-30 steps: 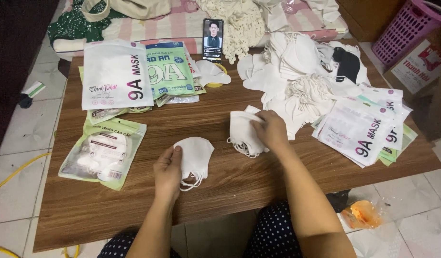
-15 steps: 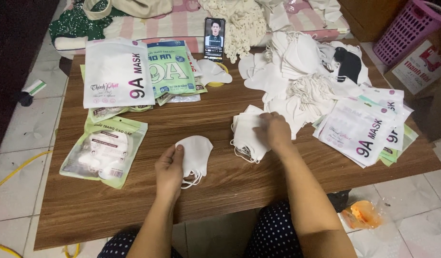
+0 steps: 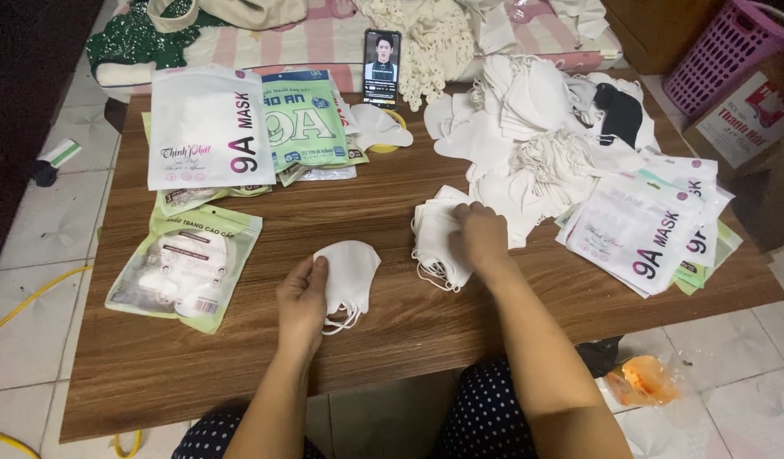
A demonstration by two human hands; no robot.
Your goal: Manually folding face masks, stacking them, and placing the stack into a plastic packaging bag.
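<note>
1. A person is sitting at a wooden table [image 3: 239, 365], seen from above.
2. The left hand [image 3: 302, 297] is gripping a folded white mask [image 3: 351, 268] by its left edge, on the table just in front of the person.
3. The right hand [image 3: 480, 236] is resting on a small stack of masks [image 3: 434, 242]; its fingers seem to be curling over the stack, though a firm grasp is unclear.
4. A heap of loose masks [image 3: 528, 127] is lying behind the stack.
5. Flat mask packets [image 3: 643, 238] are lying far right; more packets [image 3: 209, 127] are lying far left.

bare arms, dotted clothes
both forearms bare, no sleeves in view; dark navy fabric with small white polka dots covers the lap.
</note>
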